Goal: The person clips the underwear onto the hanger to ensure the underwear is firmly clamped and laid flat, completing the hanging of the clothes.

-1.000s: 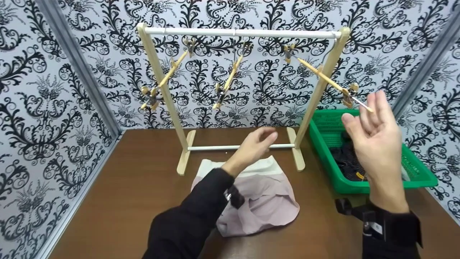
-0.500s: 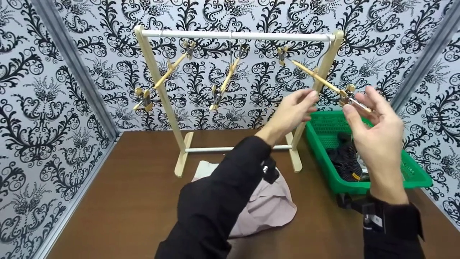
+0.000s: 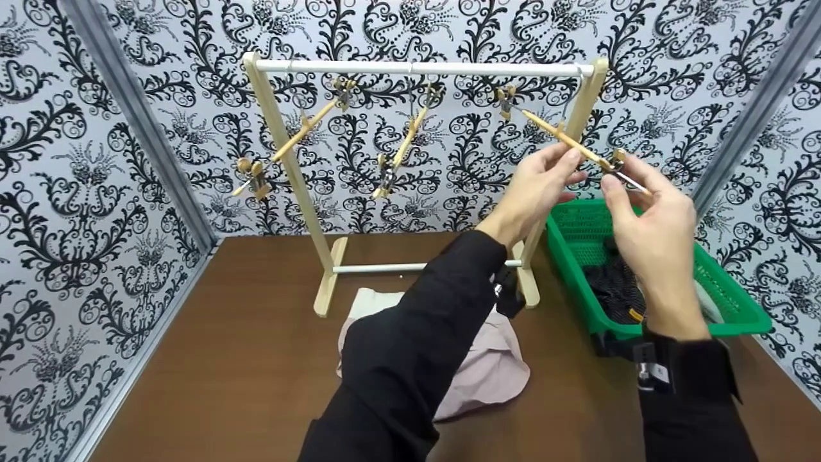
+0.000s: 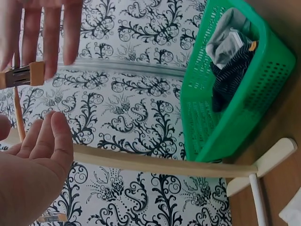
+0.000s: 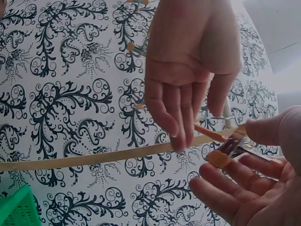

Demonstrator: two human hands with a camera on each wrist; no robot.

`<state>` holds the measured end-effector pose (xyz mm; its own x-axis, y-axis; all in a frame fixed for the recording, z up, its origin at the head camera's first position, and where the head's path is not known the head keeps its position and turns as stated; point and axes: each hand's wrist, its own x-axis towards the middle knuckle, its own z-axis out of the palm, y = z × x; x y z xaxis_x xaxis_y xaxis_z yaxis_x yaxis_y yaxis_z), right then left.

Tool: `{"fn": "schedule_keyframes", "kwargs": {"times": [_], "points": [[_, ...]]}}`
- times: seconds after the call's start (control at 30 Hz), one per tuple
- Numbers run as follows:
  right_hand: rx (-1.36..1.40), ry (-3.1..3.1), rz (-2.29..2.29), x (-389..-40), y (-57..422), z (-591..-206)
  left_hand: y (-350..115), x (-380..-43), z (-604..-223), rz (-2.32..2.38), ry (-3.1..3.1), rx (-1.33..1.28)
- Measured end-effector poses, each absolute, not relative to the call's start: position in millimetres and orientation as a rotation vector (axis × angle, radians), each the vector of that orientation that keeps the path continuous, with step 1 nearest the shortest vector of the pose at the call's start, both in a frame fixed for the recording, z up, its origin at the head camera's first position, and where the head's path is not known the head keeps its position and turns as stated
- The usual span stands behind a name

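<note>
At the right end of the rack, a wooden clip hanger (image 3: 558, 133) hangs by its metal hook. My right hand (image 3: 657, 231) pinches the hanger's near clip (image 5: 230, 148) between thumb and fingers. Beside it, my left hand (image 3: 535, 189) is held at the hanger bar, the bar passing between thumb and fingers. A gap shows between that thumb and the fingertips in the right wrist view; firm contact with the bar cannot be made out. Below lies a pink garment with a white band (image 3: 494, 366), partly hidden by my left sleeve.
Two more clip hangers, one at the left (image 3: 301, 135) and one at the middle (image 3: 409, 141), hang from the rack's white rail (image 3: 449, 68). A green basket (image 3: 737, 308) holding dark striped and grey clothes stands at the right. Patterned walls enclose the brown table (image 3: 211, 359).
My left hand has moved right and up from above the garment to the right hanger. My right hand has moved left, its thumb and fingers closing on the clip.
</note>
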<state>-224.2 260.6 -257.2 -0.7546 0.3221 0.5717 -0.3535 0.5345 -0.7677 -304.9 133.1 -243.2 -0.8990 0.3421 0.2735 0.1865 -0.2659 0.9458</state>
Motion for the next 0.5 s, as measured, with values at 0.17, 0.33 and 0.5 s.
{"fn": "schedule_keyframes", "kwargs": {"times": [0.17,0.33,0.5], "points": [[0.028,-2.082,1.169,-224.4,252.5,-257.4,132.3,-302.2,-236.9,2.366,1.802,0.673],[0.058,-2.051,1.178,-222.0,247.3,-259.7,129.4,-300.4,-230.8,2.402,1.769,0.718],[0.085,-2.001,1.206,-223.8,245.6,-265.2,124.6,-299.9,-229.3,2.384,1.776,0.744]]}}
